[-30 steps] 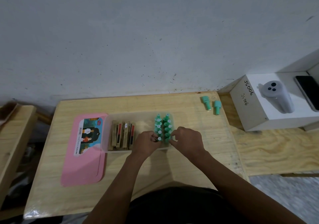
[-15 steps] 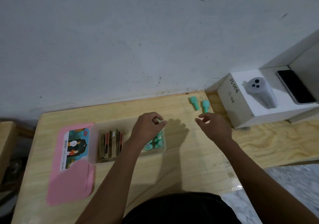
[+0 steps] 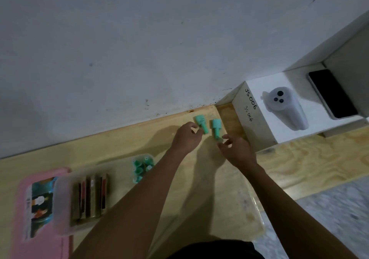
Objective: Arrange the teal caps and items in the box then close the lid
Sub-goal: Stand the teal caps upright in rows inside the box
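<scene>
So, L hand: fingers curled, tips at stem of L cap; pinch or just touch, can't tell.
R hand: thumb & forefinger loosely parted, tips just at near end of R cap.
L cap, R cap: lying side by side, apart, at far R corner of table.
Box: open, near L; more caps in its R end, brown sticks mid-box.
Lid: pink, flat on table, against box's L side.

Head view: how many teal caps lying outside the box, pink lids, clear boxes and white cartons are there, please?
Loose teal plastic caps: 2
Flat pink plastic lid: 1
Clear plastic box: 1
White cardboard carton: 1
Total: 5
</scene>
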